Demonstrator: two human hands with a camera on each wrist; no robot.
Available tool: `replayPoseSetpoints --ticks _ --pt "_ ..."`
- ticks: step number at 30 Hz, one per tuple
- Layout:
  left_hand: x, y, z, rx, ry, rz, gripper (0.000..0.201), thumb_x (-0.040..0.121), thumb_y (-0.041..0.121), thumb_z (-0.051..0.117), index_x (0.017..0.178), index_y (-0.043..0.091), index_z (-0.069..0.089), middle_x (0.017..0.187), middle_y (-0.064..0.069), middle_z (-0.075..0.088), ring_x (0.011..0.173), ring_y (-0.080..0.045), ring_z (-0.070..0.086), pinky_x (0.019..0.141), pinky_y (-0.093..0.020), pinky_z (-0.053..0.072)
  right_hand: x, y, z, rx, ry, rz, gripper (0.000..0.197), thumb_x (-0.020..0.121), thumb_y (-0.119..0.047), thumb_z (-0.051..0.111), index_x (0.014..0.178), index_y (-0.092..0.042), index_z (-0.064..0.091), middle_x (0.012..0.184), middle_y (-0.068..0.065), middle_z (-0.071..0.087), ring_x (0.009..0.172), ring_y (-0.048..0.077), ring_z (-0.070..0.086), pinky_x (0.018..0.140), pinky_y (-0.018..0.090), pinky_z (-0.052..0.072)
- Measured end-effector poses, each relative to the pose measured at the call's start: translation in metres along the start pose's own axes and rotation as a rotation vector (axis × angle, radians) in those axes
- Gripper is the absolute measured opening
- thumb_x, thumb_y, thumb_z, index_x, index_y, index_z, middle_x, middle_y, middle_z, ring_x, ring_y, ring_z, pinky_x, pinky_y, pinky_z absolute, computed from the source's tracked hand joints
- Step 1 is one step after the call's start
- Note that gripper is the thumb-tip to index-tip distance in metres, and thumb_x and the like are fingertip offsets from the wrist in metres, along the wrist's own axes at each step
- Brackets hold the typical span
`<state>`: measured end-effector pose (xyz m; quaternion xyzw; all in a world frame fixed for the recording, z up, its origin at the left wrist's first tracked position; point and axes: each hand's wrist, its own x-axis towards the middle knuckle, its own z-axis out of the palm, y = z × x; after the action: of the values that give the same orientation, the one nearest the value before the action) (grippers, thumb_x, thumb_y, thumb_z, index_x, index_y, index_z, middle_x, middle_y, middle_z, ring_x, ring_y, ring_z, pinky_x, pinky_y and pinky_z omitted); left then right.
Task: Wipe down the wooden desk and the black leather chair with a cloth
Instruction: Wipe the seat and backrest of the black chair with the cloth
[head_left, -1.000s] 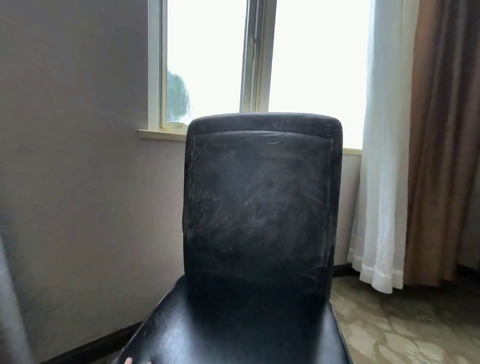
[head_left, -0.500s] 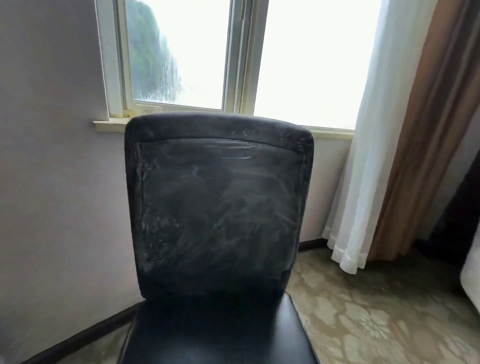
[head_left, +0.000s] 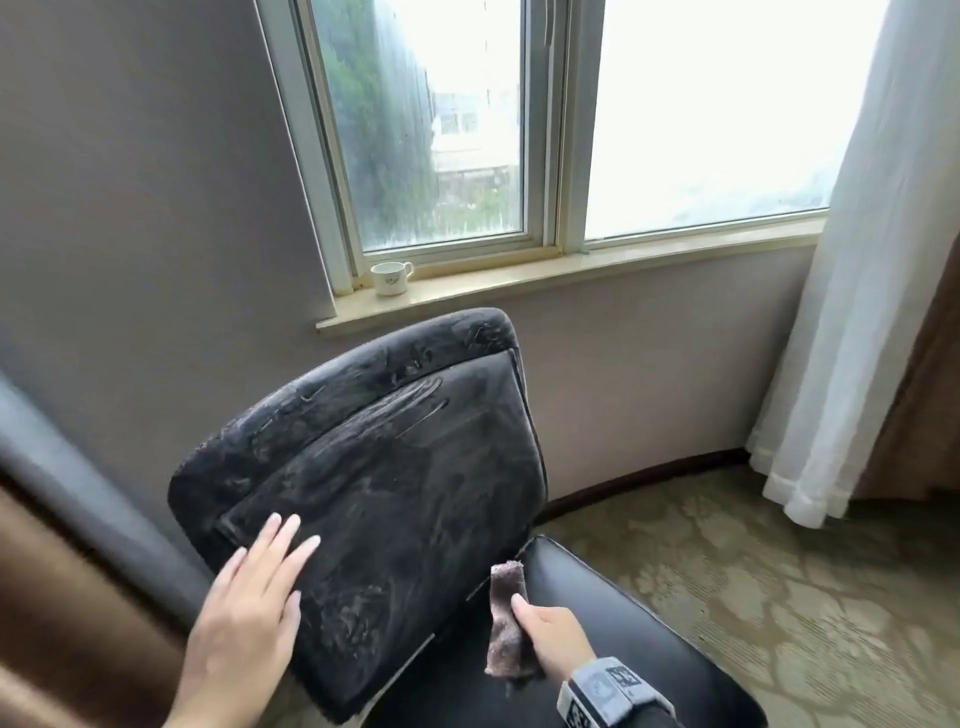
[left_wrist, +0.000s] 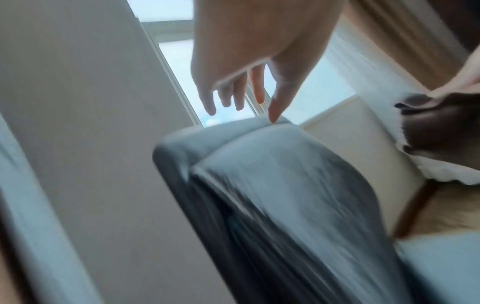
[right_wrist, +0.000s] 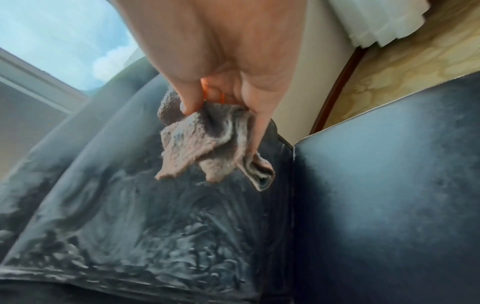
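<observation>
While the black leather chair (head_left: 395, 499) stands before the window (head_left: 545, 130), backrest leaning left, streaked with wipe marks: left hand (head_left: 249, 623), fingers straight and spread, over the backrest's lower left, holding nothing. Right hand (head_left: 553, 636) pinches a folded grey-brown cloth (head_left: 506, 623), long axis pointing toward the backrest, above the seat.

No readable text or numbers anywhere, black-and-white square code markers on the grey wrist band (head_left: 608, 693), not decipherable, small dark motif on the white cup (head_left: 390, 278), too small to read
</observation>
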<state>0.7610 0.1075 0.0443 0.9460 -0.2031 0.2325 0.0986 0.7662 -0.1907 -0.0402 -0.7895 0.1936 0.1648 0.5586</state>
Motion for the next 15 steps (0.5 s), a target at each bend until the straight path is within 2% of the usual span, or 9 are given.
replayPoseSetpoints --ticks 1,2,4,5,7,9,12,15 --pt "0.018 -0.003 -0.019 0.103 0.080 -0.064 0.048 0.082 0.021 0.044 0.128 0.013 0.057 0.146 -0.005 0.042 0.143 -0.014 0.022 0.115 -0.027 0.013 -0.008 -0.012 0.004 0.002 -0.035 -0.003 0.059 0.093 -0.038 0.051 0.035 -0.024 0.057 0.080 0.002 0.061 0.082 0.014 0.055 0.076 0.023 0.040" --pt "0.035 -0.006 -0.033 0.178 0.119 -0.141 0.049 0.080 0.021 0.058 0.128 0.013 0.057 0.144 -0.011 0.044 0.141 -0.022 0.025 0.115 -0.037 0.017 -0.017 -0.024 0.005 0.001 -0.086 -0.021 0.058 0.093 -0.037 0.050 0.036 -0.024 0.056 0.080 0.001 0.061 0.082 0.013 0.054 0.077 0.023 0.040" --pt "0.063 -0.004 -0.058 0.270 0.010 -0.355 0.071 0.071 0.025 0.080 0.136 0.019 0.051 0.149 -0.019 0.034 0.141 -0.030 0.023 0.108 -0.056 0.023 -0.016 -0.037 0.013 0.020 -0.119 -0.073 0.050 0.094 -0.039 0.047 0.047 -0.024 0.054 0.082 0.002 0.058 0.083 0.011 0.051 0.081 0.025 0.042" --pt "0.065 0.002 -0.066 0.265 -0.079 -0.503 0.079 0.071 0.034 0.079 0.141 0.024 0.043 0.152 -0.019 0.026 0.143 -0.030 0.018 0.106 -0.059 0.023 -0.018 -0.039 0.017 -0.005 -0.153 -0.095 0.043 0.095 -0.040 0.045 0.056 -0.024 0.054 0.084 0.002 0.057 0.084 0.011 0.049 0.083 0.026 0.042" --pt "0.052 0.013 -0.069 0.260 -0.222 -0.704 0.083 0.077 0.052 0.068 0.147 0.033 0.027 0.157 -0.015 0.011 0.146 -0.026 0.008 0.110 -0.055 0.020 -0.022 -0.037 0.023 -0.009 -0.249 -0.115 0.038 0.094 -0.044 0.044 0.064 -0.023 0.054 0.086 0.003 0.058 0.084 0.010 0.049 0.086 0.027 0.044" --pt "0.029 0.023 -0.074 0.370 -0.292 -0.762 0.083 0.076 0.058 0.066 0.146 0.037 0.028 0.157 -0.013 0.009 0.145 -0.024 0.008 0.110 -0.049 0.023 -0.027 -0.033 0.032 -0.021 -0.318 -0.143 0.043 0.093 -0.044 0.046 0.056 -0.023 0.055 0.085 0.002 0.061 0.084 0.009 0.052 0.089 0.026 0.045" --pt "0.003 0.051 -0.091 0.488 -0.322 -0.774 0.084 0.073 0.049 0.072 0.145 0.036 0.032 0.155 -0.014 0.016 0.143 -0.024 0.016 0.104 -0.042 0.033 -0.045 -0.021 0.042 -0.034 -0.408 -0.201 0.048 0.093 -0.041 0.048 0.050 -0.021 0.053 0.077 0.002 0.061 0.078 0.011 0.052 0.083 0.027 0.046" --pt "-0.018 0.081 -0.116 0.533 -0.407 -0.780 0.078 0.081 0.036 0.065 0.147 0.037 0.024 0.156 -0.012 0.014 0.143 -0.021 0.019 0.100 -0.033 0.039 -0.073 -0.019 0.048 -0.069 -0.497 -0.274 0.044 0.096 -0.036 0.046 0.056 -0.021 0.055 0.080 0.000 0.058 0.081 0.009 0.050 0.075 0.023 0.039"
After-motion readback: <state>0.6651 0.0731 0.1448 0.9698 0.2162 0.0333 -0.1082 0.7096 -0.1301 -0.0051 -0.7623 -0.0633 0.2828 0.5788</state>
